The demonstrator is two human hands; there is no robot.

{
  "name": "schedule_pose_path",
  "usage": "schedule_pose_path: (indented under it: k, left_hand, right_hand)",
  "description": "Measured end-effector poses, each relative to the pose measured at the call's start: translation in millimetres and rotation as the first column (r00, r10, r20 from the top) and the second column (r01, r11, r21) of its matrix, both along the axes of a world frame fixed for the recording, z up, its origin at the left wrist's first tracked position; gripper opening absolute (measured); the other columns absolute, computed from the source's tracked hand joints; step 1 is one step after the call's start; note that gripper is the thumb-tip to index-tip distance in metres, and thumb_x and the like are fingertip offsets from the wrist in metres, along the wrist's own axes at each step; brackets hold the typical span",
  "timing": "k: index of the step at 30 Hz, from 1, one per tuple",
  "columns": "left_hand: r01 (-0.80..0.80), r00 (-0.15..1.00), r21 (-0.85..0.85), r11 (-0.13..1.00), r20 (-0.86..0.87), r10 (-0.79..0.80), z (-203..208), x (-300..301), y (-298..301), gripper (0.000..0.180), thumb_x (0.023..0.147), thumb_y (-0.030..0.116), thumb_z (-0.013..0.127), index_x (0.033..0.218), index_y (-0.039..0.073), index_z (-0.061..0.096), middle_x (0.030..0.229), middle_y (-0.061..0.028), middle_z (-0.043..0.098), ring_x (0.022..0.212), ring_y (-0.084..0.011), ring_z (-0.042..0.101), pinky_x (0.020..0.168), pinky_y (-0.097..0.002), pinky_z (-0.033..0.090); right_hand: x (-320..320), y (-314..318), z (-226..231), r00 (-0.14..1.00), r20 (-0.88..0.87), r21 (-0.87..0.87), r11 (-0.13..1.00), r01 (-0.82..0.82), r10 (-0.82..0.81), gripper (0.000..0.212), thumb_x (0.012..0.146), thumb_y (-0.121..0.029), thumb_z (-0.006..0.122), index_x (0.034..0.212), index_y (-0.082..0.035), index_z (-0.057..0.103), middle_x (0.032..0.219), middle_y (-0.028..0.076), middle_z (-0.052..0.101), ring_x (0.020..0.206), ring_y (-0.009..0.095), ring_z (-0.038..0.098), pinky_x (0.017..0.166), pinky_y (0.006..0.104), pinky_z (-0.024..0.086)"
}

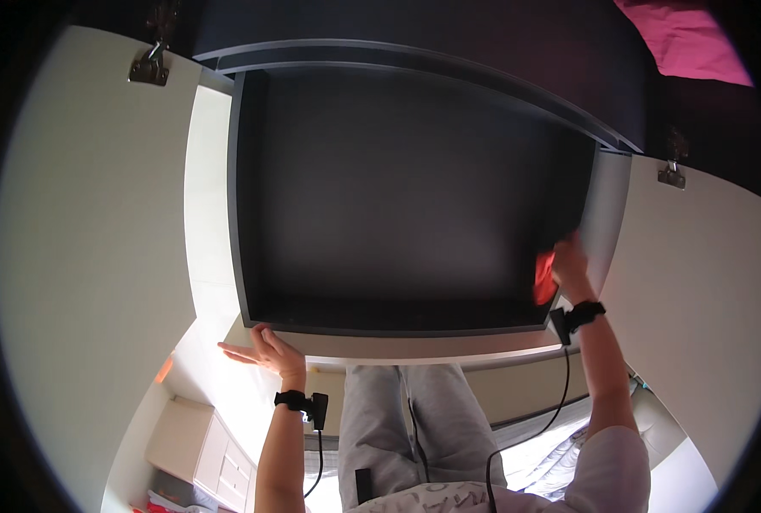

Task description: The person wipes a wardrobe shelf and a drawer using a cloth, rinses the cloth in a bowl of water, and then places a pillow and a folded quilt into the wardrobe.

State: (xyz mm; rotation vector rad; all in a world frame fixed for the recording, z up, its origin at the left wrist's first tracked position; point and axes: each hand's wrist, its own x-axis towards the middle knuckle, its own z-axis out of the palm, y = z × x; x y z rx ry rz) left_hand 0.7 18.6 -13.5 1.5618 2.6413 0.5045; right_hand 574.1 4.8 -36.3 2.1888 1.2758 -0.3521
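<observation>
A dark grey drawer (397, 188) is pulled out in front of me, and nothing lies on the part of its bottom that shows. At its near left corner my left hand (269, 351) rests against the light front panel (414, 344), fingers stretched out and thumb up by the rim. Over the near right corner, my right hand (571, 265) grips a red cloth (544, 278) against the inside of the drawer's right wall. That hand is somewhat blurred, and its fingertips are partly hidden.
Open white cabinet doors stand on the left (98, 188) and right (696, 256), with metal hinges (149, 65) at the top. Pink fabric (688, 38) lies at the far upper right. Black cables (566, 385) hang from both wrist straps. A white chest of drawers (205, 453) stands at the lower left.
</observation>
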Motion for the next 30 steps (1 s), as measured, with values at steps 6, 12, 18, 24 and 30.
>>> schedule_pose_path:
  k: [6, 12, 18, 24, 30]
  left_hand:
    - [0.039, 0.999, -0.020, 0.999, -0.027, -0.039, 1, -7, 0, 0.028, 0.091, 0.028, 0.039, 0.080, 0.011, 0.058, 0.151, -0.0240, -0.005, 0.137, -0.0454, -0.005, 0.105, -0.0639, 0.010]
    - [0.043, 0.999, -0.025, 0.999, -0.022, -0.044, 4, -5, -1, 0.030, 0.093, 0.030, 0.038, 0.082, 0.016, 0.062, 0.151, -0.0219, -0.001, 0.138, -0.0439, 0.001, 0.107, -0.0618, 0.008]
    - [-0.017, 1.000, -0.024, 1.000, 0.026, 0.018, 5, 3, 4, 0.031, 0.092, 0.032, 0.037, 0.082, 0.016, 0.061, 0.151, -0.0222, -0.002, 0.138, -0.0438, -0.001, 0.108, -0.0592, 0.007]
    - [-0.047, 0.998, -0.037, 0.998, 0.044, 0.049, 2, 3, -3, 0.027, 0.091, 0.028, 0.040, 0.080, 0.014, 0.061, 0.152, -0.0221, -0.003, 0.138, -0.0448, -0.001, 0.108, -0.0597, 0.009]
    - [-0.042, 0.999, -0.047, 0.998, 0.016, 0.043, 6, -1, -9, 0.025, 0.090, 0.026, 0.042, 0.081, 0.012, 0.061, 0.151, -0.0226, -0.004, 0.138, -0.0445, -0.001, 0.107, -0.0600, 0.011]
  right_hand:
    - [42, 142, 4, 0.914, 0.086, 0.233, 0.884, -0.406, 0.397, 0.037, 0.080, -0.008, 0.055, 0.116, -0.003, 0.059, 0.139, 0.015, 0.038, 0.127, 0.027, 0.038, 0.106, 0.0376, 0.032]
    - [74, 173, -22, 0.869, 0.192, -0.022, 0.888, -0.460, 0.455, 0.046, 0.082, -0.013, 0.055, 0.128, -0.009, 0.052, 0.146, 0.006, 0.032, 0.136, 0.022, 0.027, 0.111, 0.0463, 0.020]
    - [27, 125, -19, 0.930, 0.064, 0.265, 0.893, -0.365, 0.361, 0.034, 0.087, -0.006, 0.045, 0.120, -0.007, 0.053, 0.128, 0.014, 0.049, 0.118, 0.032, 0.046, 0.100, 0.0391, 0.038]
    - [0, 12, -56, 0.886, 0.044, -0.213, 0.871, -0.442, 0.461, 0.035, 0.076, -0.019, 0.062, 0.111, -0.013, 0.063, 0.120, 0.006, 0.054, 0.117, 0.023, 0.047, 0.103, 0.0410, 0.030]
    - [-54, -32, -62, 0.893, -0.154, -0.566, 0.703, -0.430, 0.422, 0.034, 0.075, -0.024, 0.064, 0.106, -0.011, 0.066, 0.124, 0.008, 0.052, 0.121, 0.027, 0.045, 0.098, 0.0368, 0.040]
